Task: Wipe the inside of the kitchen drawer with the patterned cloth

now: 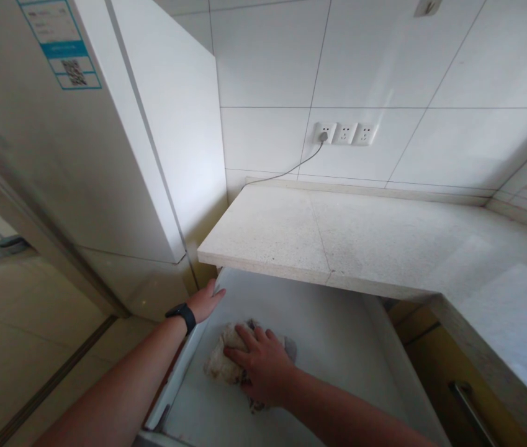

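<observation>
Below the countertop, a white drawer (pixel 337 347) is pulled out. My left hand (pixel 203 303), with a dark watch (pixel 183 315) on its wrist, holds the drawer's left side wall near the back. Its thumb lies over the inner side and some fingers are hidden. Inside the drawer, my right hand (pixel 267 366) presses on a crumpled, stained cloth (pixel 223 360) with its fingers curved over it. Off-white and dark patterned parts of the cloth stick out around the fingers. The cloth touches the drawer's bottom.
A pale stone countertop (pixel 282 230) overhangs the drawer's back. To the left stands a tall white refrigerator (pixel 179 105). A cord (pixel 286 174) runs to the wall sockets (pixel 344 133). At right, a yellowish cabinet front (pixel 431 354) has a metal handle (pixel 470 410).
</observation>
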